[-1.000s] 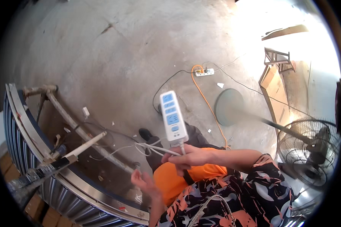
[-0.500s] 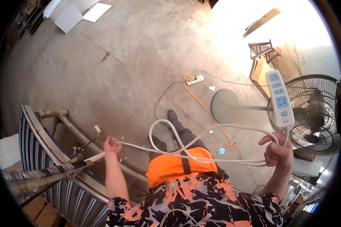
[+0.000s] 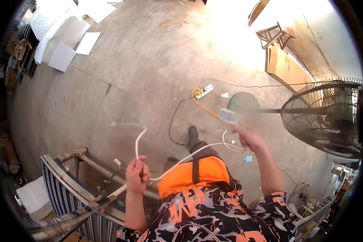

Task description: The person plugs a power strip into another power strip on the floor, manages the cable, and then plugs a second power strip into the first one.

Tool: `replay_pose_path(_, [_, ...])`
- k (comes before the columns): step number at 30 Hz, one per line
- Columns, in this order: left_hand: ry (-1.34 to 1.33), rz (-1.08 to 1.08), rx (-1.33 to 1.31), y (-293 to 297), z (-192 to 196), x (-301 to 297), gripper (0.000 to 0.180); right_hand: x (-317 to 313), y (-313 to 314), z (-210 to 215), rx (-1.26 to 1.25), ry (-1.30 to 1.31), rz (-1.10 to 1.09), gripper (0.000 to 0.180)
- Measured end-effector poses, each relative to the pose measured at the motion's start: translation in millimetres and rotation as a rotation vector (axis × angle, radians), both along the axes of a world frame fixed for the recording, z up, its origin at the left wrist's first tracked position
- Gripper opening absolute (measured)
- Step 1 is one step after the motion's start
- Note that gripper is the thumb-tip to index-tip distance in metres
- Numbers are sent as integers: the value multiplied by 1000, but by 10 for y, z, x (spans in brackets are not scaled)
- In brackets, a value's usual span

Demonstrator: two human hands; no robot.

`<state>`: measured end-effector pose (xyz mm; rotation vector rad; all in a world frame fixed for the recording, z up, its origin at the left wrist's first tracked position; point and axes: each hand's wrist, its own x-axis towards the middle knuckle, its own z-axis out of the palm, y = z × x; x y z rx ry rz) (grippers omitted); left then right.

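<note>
A white cable (image 3: 195, 152) hangs between my two hands. My left hand (image 3: 137, 175) is closed round it, and a free length rises above the fist, its far end smeared by motion. At the right, my right hand (image 3: 249, 139) grips loops of the same cable. Just beyond those fingers is a white power strip with blue sockets (image 3: 228, 115), blurred and off the floor. Whether my right fingers also touch the strip's body, I cannot tell.
On the floor ahead lies another power strip (image 3: 204, 91) with an orange cord and black cords. A standing fan (image 3: 324, 117) is at the right, its round base (image 3: 244, 103) nearer the middle. A metal frame (image 3: 74, 181) stands at the lower left; flat cardboard boxes (image 3: 286, 68) lie far right.
My right hand has swung inward and away from me, bringing the power strip left. My left hand has shifted right; a free cable length now whips up above it.
</note>
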<state>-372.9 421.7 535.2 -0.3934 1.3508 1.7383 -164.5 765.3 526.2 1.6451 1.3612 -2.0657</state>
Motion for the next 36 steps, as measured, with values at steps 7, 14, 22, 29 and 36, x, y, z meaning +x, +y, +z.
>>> replay_pose_path(7, [265,241,38,740,-115,-1287,21,-811,427,-1475,145,-41,-92,28])
replay_pose_path(14, [362,172,101,1759,-401,-2522,26,-1998,914,-2489,38,-44,-286,29])
replay_pose_path(22, [643,-190,86,2670,-983,-3075,33,-3145,964,-3886,-280,220,-616,21])
replay_pose_path(29, [421,-574,-242,2599,-1765,-2193,35,-3232,618,-5300,8,-83,101,48])
replay_pose_path(36, [-21,-1187,-399,2140,-2850,-779,39,-2862,700,-4434,-1221,228,-440,55])
